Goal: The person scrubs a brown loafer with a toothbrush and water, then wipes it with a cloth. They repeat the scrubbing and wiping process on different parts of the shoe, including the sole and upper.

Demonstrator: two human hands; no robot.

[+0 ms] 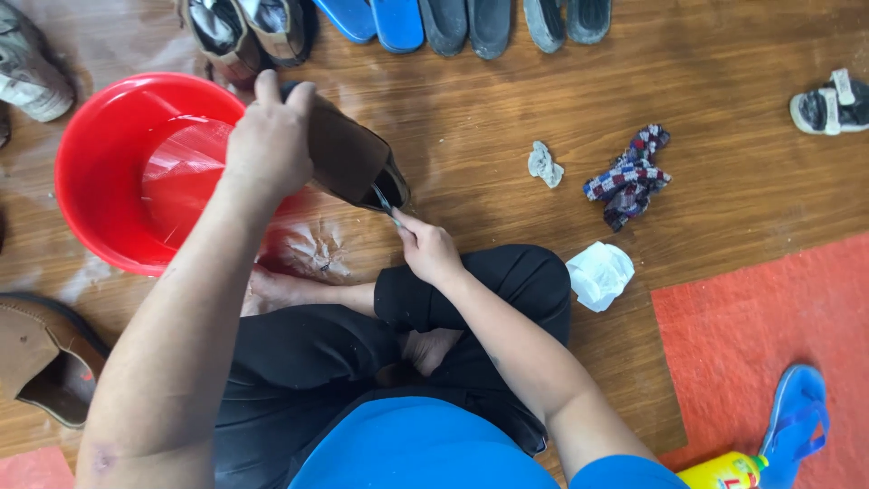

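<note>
I sit cross-legged on a wooden floor. My left hand grips a brown shoe by its heel end and holds it tilted, toe down, just right of a red basin. My right hand is closed on a thin dark tool or lace at the shoe's lower tip; I cannot tell which it is. A wet, soapy patch lies on the floor under the shoe.
Several shoes and sandals line the far edge, including blue soles. A second brown shoe lies at my left. A small rag, a checked cloth, crumpled white tissue, a yellow bottle, a blue flip-flop and a red mat lie at right.
</note>
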